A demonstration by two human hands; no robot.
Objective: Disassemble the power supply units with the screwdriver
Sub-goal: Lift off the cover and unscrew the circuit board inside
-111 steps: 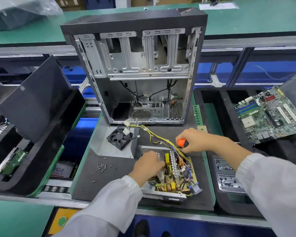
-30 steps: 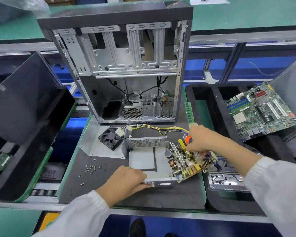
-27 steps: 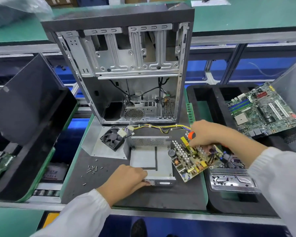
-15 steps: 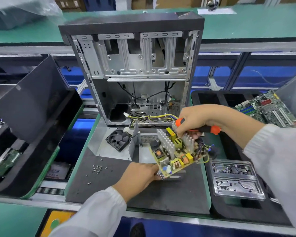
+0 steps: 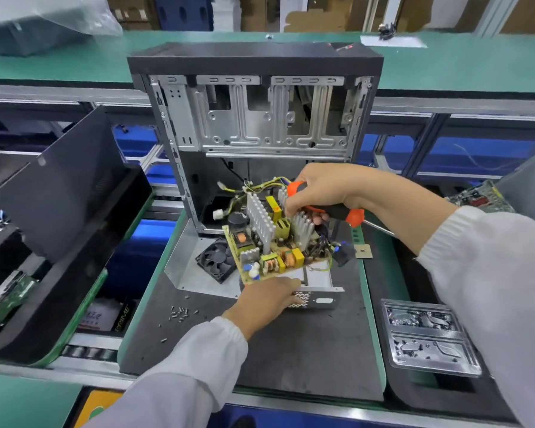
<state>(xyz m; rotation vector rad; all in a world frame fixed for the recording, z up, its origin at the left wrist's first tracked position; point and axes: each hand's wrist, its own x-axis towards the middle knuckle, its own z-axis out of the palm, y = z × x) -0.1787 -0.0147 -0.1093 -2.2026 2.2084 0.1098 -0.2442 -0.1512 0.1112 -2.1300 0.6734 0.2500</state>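
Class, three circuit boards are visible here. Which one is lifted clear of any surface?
The yellow power supply board, gripped by the right hand; the green boards at left and right lie in trays.

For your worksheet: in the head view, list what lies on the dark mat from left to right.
Scattered small silver screws → black square cooling fan → perforated silver metal casing under the left hand → small tan square chip.

Bare black mat (image 5: 306, 350) near front edge: open room. Computer case (image 5: 260, 118) walls off rear. Loose screws (image 5: 179, 313) left; fan (image 5: 215, 261) behind them.
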